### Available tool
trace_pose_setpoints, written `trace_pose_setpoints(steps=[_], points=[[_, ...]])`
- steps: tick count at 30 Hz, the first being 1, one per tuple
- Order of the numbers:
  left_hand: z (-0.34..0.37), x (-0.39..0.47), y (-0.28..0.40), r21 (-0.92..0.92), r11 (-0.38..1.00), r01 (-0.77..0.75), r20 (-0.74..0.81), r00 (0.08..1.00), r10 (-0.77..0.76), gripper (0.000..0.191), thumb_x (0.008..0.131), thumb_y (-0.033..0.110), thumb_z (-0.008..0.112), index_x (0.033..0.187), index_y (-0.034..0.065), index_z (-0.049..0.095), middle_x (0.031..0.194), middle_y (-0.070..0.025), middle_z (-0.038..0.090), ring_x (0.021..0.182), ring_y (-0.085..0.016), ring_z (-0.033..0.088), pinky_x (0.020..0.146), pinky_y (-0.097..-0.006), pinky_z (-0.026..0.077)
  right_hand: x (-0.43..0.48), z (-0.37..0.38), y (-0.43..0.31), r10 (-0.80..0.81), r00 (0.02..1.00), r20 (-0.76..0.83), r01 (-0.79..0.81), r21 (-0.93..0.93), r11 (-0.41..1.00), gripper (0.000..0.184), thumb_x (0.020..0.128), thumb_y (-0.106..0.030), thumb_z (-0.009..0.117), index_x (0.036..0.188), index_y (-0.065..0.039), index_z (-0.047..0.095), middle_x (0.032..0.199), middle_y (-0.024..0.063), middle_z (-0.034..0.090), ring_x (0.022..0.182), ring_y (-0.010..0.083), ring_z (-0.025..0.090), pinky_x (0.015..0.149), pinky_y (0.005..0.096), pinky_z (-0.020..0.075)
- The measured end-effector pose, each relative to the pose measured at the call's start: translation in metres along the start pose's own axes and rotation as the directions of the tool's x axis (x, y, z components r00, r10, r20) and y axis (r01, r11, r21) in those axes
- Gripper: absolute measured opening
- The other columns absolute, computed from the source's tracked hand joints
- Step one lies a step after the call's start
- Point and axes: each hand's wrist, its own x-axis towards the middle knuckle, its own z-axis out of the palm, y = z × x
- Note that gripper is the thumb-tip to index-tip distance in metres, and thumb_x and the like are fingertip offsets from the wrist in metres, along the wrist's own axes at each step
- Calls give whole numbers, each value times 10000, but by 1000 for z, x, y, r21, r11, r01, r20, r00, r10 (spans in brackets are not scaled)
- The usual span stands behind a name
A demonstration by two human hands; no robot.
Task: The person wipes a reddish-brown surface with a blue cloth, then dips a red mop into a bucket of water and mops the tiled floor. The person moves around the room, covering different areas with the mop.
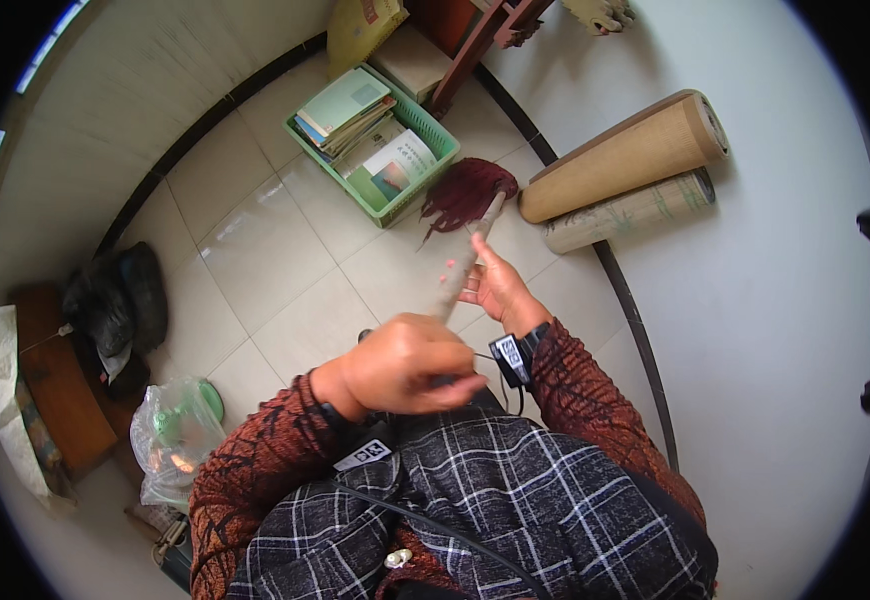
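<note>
A mop with a dark red strand head [469, 193] and a pale round handle [454, 283] lies slanting away from me, its head on the tiled floor beside a green basket. My left hand [409, 365] is closed around the handle's near end. Farther along, my right hand [501, 283] is at the handle's right side, its thumb against the handle and its fingers partly curled behind it. The underside of the right hand's grip is partly hidden. Both wrists wear dark bands.
The green plastic basket [384, 212] holds books. Two rolled mats [615, 161] lean against the right wall. A wooden frame [472, 56] stands at the back. Black bags [116, 300] lie at the left, near a fan [172, 424] wrapped in clear plastic.
</note>
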Motion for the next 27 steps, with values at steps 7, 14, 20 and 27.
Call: trace_pose_setpoints(steps=[7, 14, 20, 27], points=[[8, 8, 12, -189, 982, 24, 172, 985, 9, 277, 908, 215, 741, 1142, 70, 714, 1156, -121, 713, 1197, -315, 626, 1171, -540, 347, -83, -51, -17, -107, 979, -174, 99, -50, 994, 480, 959, -152, 661, 1363, -64, 418, 977, 82, 624, 695, 205, 627, 623, 402, 580], [-56, -77, -13, -109, 895, 432, 3, 901, -434, 225, 945, 161, 673, 1089, -4, 729, 1061, -130, 732, 1028, -260, 680, 957, -378, 509, -240, -160, 97, 121, 946, -301, -263, -491, 831, 608, 1020, -158, 528, 1570, -215, 273, 927, 105, 617, 577, 226, 567, 510, 393, 547], [-71, -170, -6, -383, 636, 670, -197, 613, -765, 299, 987, 232, 610, 1126, -22, 681, 1027, -112, 714, 1035, -221, 669, 990, -371, 486, -285, -179, 154, 138, 902, -408, -371, -574, 730, 580, 984, -141, 576, 1504, -207, 327, 711, 35, 509, 504, 139, 473, 441, 310, 442], [-50, -206, -14, -630, 538, 559, -340, 424, -839, 306, 1028, 242, 572, 1188, -11, 637, 1028, -113, 695, 1011, -234, 678, 986, -386, 520, -253, -194, 124, 351, 924, -153, -366, -85, 927, 501, 967, -73, 568, 1414, -182, 368, 675, 6, 449, 489, 108, 412, 421, 263, 346]])
